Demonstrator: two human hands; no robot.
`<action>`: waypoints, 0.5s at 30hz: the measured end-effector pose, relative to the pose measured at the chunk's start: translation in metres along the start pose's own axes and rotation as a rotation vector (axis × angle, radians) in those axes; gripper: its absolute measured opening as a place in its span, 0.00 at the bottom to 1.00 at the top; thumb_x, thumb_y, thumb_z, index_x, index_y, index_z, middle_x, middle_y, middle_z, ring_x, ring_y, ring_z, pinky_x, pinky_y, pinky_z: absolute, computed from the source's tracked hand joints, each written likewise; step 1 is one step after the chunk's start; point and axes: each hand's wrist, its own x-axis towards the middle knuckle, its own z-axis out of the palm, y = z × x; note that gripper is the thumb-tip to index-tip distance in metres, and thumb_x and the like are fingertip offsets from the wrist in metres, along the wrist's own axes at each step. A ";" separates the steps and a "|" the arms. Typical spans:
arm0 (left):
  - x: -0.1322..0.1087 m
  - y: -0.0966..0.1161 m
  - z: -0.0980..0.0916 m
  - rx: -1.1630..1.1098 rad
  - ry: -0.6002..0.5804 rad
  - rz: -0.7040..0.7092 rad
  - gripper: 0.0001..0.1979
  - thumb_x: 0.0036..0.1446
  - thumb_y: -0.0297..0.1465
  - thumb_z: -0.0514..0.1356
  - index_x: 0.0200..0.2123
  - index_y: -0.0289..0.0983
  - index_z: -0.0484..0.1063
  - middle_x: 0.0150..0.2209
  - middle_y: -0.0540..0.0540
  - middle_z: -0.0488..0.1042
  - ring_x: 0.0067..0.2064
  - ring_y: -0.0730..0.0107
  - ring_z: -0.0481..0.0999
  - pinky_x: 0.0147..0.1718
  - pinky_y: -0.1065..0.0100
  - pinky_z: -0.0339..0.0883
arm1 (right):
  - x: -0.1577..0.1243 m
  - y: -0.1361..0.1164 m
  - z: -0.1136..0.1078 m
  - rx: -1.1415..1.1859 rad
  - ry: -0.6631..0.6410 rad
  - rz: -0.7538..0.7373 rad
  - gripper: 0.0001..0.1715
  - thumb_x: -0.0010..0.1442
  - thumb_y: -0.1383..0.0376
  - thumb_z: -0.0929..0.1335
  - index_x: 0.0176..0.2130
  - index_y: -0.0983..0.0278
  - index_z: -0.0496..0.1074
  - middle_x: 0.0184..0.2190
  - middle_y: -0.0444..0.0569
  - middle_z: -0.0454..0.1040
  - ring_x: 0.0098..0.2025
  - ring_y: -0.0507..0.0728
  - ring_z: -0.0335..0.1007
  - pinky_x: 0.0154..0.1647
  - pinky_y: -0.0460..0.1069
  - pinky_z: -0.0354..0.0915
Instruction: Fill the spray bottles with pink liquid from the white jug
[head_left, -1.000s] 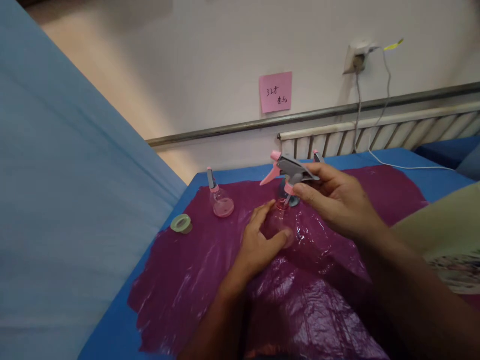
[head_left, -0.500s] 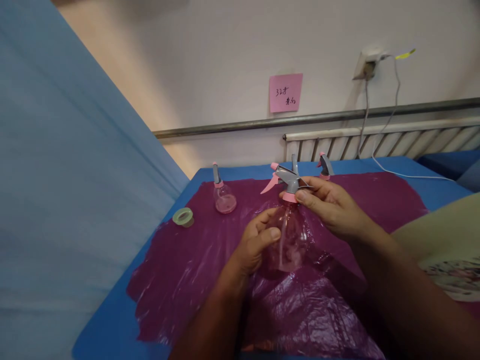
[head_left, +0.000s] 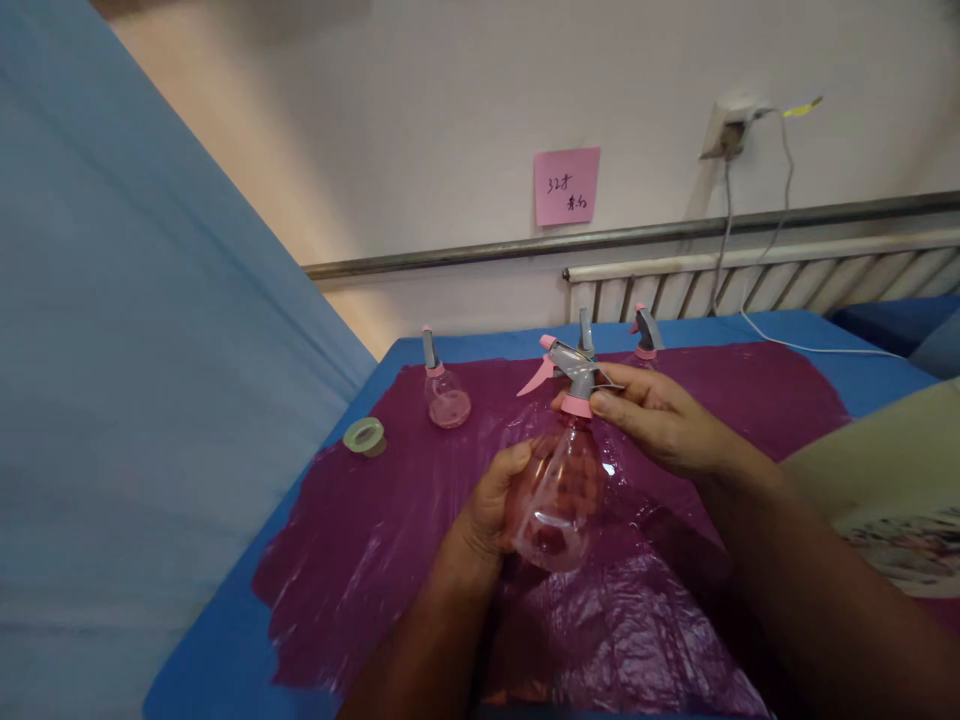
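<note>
In front of me a clear spray bottle is tilted, its grey-and-pink trigger head pointing left. My left hand is wrapped round the bottle's body from the left, and its fingers show through the clear wall. Pinched at the pink collar is my right hand, with thumb and fingers closed on it. I cannot tell whether the collar is fully screwed on. A similar spray bottle with some liquid at its bottom stands behind to the left. A small pale green cup sits at the far left.
Purple plastic sheeting covers most of the blue table. Two more spray heads show at the back, partly hidden. A light blue curtain hangs at left. A white cable crosses the back right, below a radiator.
The bottle's base has swung down and towards me, so it tilts more. My left hand has shifted round its body; my right hand stays at the collar.
</note>
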 end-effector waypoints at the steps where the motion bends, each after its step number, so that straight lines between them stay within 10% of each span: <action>1: 0.000 0.000 0.000 -0.013 -0.006 -0.003 0.34 0.57 0.53 0.76 0.56 0.32 0.84 0.52 0.33 0.89 0.47 0.52 0.89 0.49 0.59 0.81 | -0.001 0.001 -0.001 0.014 0.000 0.008 0.28 0.73 0.46 0.78 0.64 0.56 0.85 0.53 0.53 0.87 0.58 0.63 0.83 0.67 0.60 0.77; 10: 0.005 0.002 0.015 0.120 0.086 0.201 0.30 0.56 0.45 0.82 0.57 0.36 0.85 0.47 0.41 0.88 0.42 0.61 0.87 0.46 0.64 0.81 | 0.006 0.001 0.002 0.026 0.147 0.091 0.36 0.64 0.54 0.84 0.67 0.54 0.80 0.61 0.51 0.84 0.58 0.61 0.81 0.66 0.60 0.76; 15: 0.009 -0.004 0.013 0.375 0.169 0.362 0.41 0.58 0.45 0.81 0.72 0.44 0.77 0.63 0.38 0.85 0.59 0.48 0.87 0.60 0.54 0.80 | 0.010 0.008 0.003 -0.012 0.249 0.108 0.38 0.58 0.54 0.85 0.63 0.56 0.79 0.51 0.51 0.86 0.51 0.62 0.82 0.57 0.60 0.79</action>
